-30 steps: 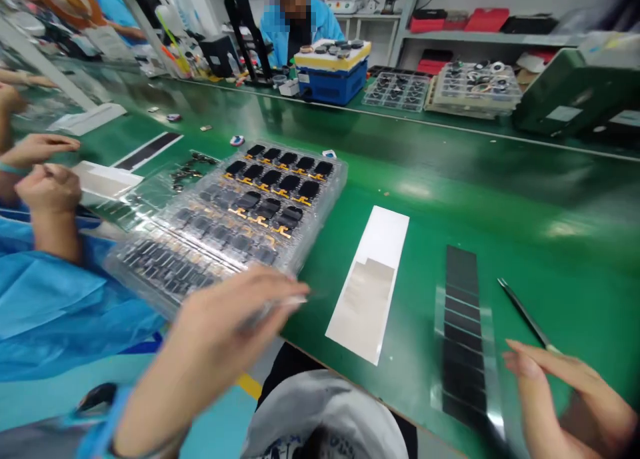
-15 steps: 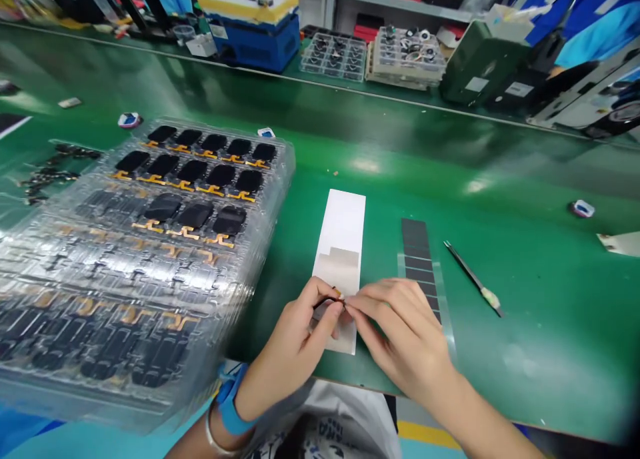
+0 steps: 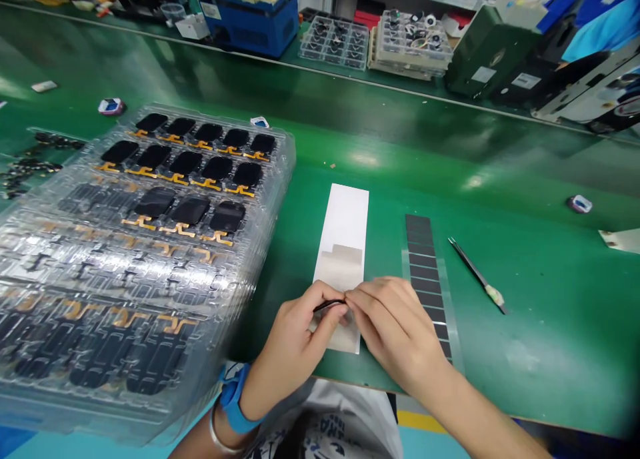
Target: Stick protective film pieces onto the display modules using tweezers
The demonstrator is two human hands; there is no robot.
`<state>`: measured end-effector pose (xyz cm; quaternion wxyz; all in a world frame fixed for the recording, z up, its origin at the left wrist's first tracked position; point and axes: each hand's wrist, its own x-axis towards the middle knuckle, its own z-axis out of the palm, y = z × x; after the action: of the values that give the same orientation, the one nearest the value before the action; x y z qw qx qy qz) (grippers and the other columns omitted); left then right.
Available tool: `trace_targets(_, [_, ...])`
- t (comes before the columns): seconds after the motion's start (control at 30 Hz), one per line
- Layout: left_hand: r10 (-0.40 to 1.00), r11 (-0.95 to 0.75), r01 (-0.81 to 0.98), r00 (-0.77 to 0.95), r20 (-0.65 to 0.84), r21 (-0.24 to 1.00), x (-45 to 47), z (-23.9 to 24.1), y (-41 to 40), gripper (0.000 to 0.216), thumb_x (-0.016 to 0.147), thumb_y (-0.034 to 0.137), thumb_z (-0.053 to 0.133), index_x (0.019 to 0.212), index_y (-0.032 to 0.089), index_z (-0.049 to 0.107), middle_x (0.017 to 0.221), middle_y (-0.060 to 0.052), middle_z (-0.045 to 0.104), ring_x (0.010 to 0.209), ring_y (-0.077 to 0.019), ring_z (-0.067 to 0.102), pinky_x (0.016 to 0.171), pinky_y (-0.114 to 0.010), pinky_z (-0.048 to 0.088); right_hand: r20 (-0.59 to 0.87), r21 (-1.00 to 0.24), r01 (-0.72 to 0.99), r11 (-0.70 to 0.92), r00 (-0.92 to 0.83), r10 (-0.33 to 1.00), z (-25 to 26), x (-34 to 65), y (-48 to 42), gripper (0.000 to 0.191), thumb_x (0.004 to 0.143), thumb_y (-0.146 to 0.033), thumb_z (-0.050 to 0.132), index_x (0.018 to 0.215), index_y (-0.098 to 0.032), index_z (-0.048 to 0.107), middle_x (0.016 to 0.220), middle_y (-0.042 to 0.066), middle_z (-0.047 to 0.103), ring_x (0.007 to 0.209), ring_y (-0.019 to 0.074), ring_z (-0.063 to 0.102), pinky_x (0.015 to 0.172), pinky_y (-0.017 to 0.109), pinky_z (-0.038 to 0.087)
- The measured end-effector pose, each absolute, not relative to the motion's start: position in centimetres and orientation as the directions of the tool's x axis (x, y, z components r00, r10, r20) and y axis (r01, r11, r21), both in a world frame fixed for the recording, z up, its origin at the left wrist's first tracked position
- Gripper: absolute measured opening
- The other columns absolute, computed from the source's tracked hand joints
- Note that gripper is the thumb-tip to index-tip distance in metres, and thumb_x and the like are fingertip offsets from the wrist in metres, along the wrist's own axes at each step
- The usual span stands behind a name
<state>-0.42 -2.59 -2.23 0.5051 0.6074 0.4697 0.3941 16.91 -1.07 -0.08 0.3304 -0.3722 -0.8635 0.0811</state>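
The scene is bright, its light seeming to fall from above. Glare whitens a broad band of the clear tray (image 3: 274, 179) towards 9 o'clock, washing out detail, while pale reflections mark the green tabletop (image 3: 550, 265) between 1 and 2 and near 3 o'clock. Shade darkens the tabletop beside the tray at 7 o'clock. Just below centre, the thin dark piece (image 3: 327, 305) shows little detail. The tray's near edge blurs and stretches at 8 o'clock, and the outermost corner at 4 o'clock fades towards black
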Motion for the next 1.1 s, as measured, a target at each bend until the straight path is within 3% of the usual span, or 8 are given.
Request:
trace_targets(0.27, [0.971,-0.027,0.210,0.240,-0.024,0.977,-0.4,-2.2,-2.6,0.010,0.100,0.024,0.048,0.096,0.022,0.057,0.084,0.004,0.063,0.074,-0.0092,0.059,0.067,-0.017,0.041,0.501,-0.366,0.605,0.707,-0.512,0.698,-1.2,16.3,-0.7,0.010,0.090,-0.004,0.056,0.097,-0.012,0.057,0.086,0.008,0.063,0.079,0.0188,0.056,0.069,0.035,0.044])
trace_targets(0.5, [0.977,0.016,0.152,0.207,-0.048,0.988,-0.2,-2.4,-2.8,0.011,0.099,0.027,0.050,0.093,0.021,0.058,0.077,0.002,0.062,0.069,-0.0109,0.059,0.064,-0.019,0.042,0.299,-0.700,0.503,0.507,-0.438,0.848,1.0,16.6,1.9,0.010,0.091,-0.011,0.052,0.084,-0.018,0.054,0.077,0.000,0.056,0.073,0.0128,0.054,0.066,0.026,0.045])
trace_targets(0.63, [0.969,0.036,0.127,0.239,-0.066,0.991,-0.1,-2.2,-2.9,0.012,0.098,0.026,0.050,0.092,0.019,0.059,0.075,0.001,0.063,0.068,-0.0122,0.059,0.064,-0.021,0.043,0.190,-0.798,0.415,0.437,-0.515,0.836,1.9,15.2,5.7,0.010,0.088,-0.013,0.055,0.081,-0.018,0.058,0.077,-0.001,0.062,0.071,0.0112,0.057,0.068,0.024,0.047])
trace_targets(0.8, [0.959,0.049,0.117,0.273,-0.079,0.992,0.0,-2.0,-2.9,0.011,0.098,0.024,0.048,0.094,0.020,0.057,0.082,-0.001,0.065,0.068,-0.0128,0.059,0.059,-0.021,0.040,0.067,-0.792,0.444,0.419,-0.619,0.782,0.2,12.4,9.2,0.013,0.081,-0.006,0.058,0.077,-0.016,0.065,0.077,0.001,0.067,0.069,0.0121,0.061,0.067,0.025,0.050])
trace_targets(1.1, [0.967,0.076,0.065,0.238,-0.089,0.995,0.0,-2.5,-3.2,0.001,0.098,0.023,0.046,0.098,0.022,0.045,0.085,-0.002,0.064,0.079,-0.0161,0.062,0.060,-0.022,0.042,0.108,-0.782,0.419,0.463,-0.640,0.761,-0.6,11.6,9.7,0.026,0.078,0.001,0.055,0.087,-0.015,0.073,0.085,0.004,0.068,0.075,0.0124,0.063,0.073,0.027,0.050])
